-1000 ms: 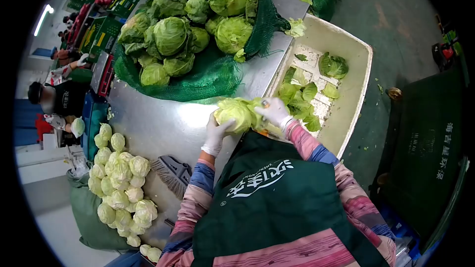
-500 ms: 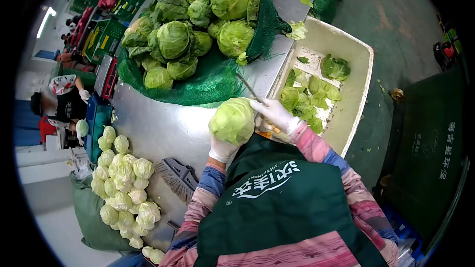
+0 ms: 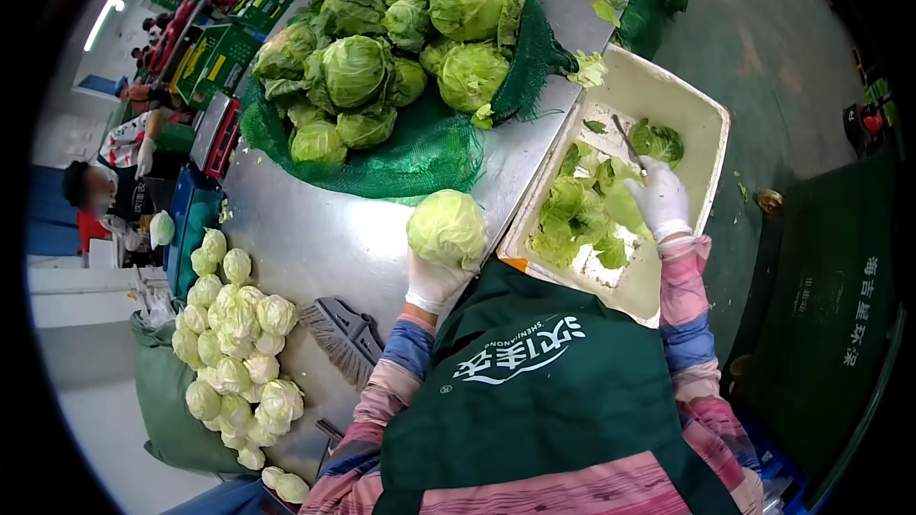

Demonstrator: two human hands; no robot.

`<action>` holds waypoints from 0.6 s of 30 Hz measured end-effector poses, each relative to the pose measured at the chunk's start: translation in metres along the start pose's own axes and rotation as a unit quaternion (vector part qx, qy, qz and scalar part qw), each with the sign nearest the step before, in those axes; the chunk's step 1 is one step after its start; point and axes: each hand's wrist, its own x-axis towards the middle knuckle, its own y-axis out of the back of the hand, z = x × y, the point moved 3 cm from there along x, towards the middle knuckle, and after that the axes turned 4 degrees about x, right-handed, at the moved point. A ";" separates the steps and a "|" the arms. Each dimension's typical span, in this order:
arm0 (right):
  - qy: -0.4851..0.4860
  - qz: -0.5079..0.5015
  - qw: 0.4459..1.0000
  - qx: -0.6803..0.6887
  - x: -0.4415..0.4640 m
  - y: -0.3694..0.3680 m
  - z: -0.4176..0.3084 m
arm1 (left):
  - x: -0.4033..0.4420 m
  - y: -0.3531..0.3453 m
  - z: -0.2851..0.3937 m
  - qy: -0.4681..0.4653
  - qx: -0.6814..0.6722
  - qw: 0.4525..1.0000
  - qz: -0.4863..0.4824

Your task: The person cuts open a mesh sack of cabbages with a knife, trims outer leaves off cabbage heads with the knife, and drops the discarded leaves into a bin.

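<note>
A person in a dk green apron (image 3: 534, 381) & striped pink/blue sleeves (image 3: 687, 319) stands at a steel table (image 3: 286, 205), seen from head height. Their L hand (image 3: 434, 278), in a white glove, cups 1 round cabbage (image 3: 447, 229) from below, fingers wrapped on its underside, prob. b/c a heavy ball needs a palm under it. The cabbage sits just above the table's near edge, in front of the apron, between the table & a white box (image 3: 708, 129).

The R hand (image 3: 660, 200), also gloved, is out over the box, well apart from the cabbage, fingers closed round a thin dk knife (image 3: 626, 140) w/ the blade pointing to the box's far end. Motion blur there: can't tell if a leaf is in those fingers too. The box butts against the table's R side, prob. so that scraps fall within easy reach; loose green leaves (image 3: 565, 208) lie in it.

The held cabbage looks pale yellow-green, smooth, tight & whole, w/ fine veins. For contrast, darker, rougher cabbages (image 3: 353, 72) are heaped on a green mesh sack (image 3: 420, 160) at the table's far end; small pale heads (image 3: 239, 329) are piled on the L, apart from the sack, prob. to avoid mixing. A grey brush (image 3: 345, 332) lies beside them. Bg L: a co-worker (image 3: 126, 193).
</note>
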 end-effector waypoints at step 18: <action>-0.192 -0.070 0.924 0.323 -0.070 -0.086 0.009 | -0.095 0.098 0.107 -0.372 -0.227 0.886 0.160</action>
